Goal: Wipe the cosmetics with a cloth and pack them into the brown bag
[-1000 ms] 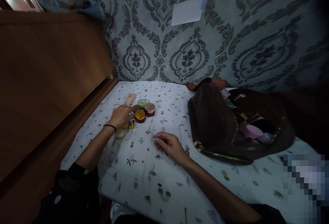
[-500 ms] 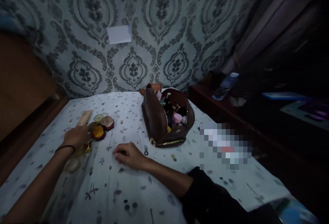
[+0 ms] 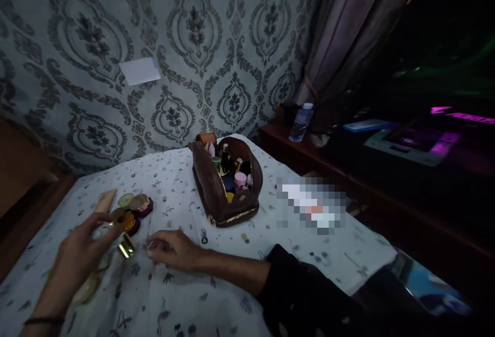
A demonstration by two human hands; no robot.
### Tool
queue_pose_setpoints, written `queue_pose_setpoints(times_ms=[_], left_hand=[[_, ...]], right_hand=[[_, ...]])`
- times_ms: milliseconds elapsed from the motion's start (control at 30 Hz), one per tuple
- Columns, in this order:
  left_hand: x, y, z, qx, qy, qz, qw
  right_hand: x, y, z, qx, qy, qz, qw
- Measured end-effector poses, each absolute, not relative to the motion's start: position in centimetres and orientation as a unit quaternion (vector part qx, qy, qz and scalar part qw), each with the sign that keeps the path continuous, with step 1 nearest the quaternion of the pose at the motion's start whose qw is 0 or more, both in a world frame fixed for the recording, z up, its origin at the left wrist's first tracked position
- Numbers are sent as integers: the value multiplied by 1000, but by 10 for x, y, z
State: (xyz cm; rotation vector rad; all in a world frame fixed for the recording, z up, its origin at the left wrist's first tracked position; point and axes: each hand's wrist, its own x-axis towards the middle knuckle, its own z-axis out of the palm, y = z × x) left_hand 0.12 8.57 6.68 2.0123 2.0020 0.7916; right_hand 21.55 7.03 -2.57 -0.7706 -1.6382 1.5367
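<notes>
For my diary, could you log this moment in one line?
left hand: by shiny gold item, grip unclear; right hand: loosely curled; brown bag: open

My left hand [image 3: 83,247] reaches over a cluster of cosmetics, its fingers beside a gold cylinder [image 3: 126,246]; whether they grip it cannot be told. Beyond lie an amber-lidded jar [image 3: 127,222], a dark red jar [image 3: 142,204] and a beige tube [image 3: 104,201]. My right hand [image 3: 174,250], loosely curled, is on or just above the patterned cloth [image 3: 216,296]. Farther back, an unzipped brown bag [image 3: 209,192] contains assorted items, including a pink-lidded container [image 3: 240,179].
</notes>
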Motion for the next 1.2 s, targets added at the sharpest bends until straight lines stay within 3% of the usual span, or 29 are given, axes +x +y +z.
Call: queue_pose_setpoints(times_ms=[200, 633, 833, 1000, 1200], left_hand=[[74, 70, 39, 703, 602, 335, 177], [80, 63, -2, 591, 560, 473, 336], [87, 58, -7, 707, 468, 436, 302], [79, 58, -6, 809, 408, 361, 220], [77, 57, -2, 820, 465, 295, 154]], right_hand=[[223, 71, -28, -293, -566, 670, 381], [250, 59, -29, -290, -462, 718, 432], [248, 63, -36, -287, -462, 708, 450], [255, 59, -28, -239, -480, 759, 369], [253, 52, -27, -247, -545, 741, 303]])
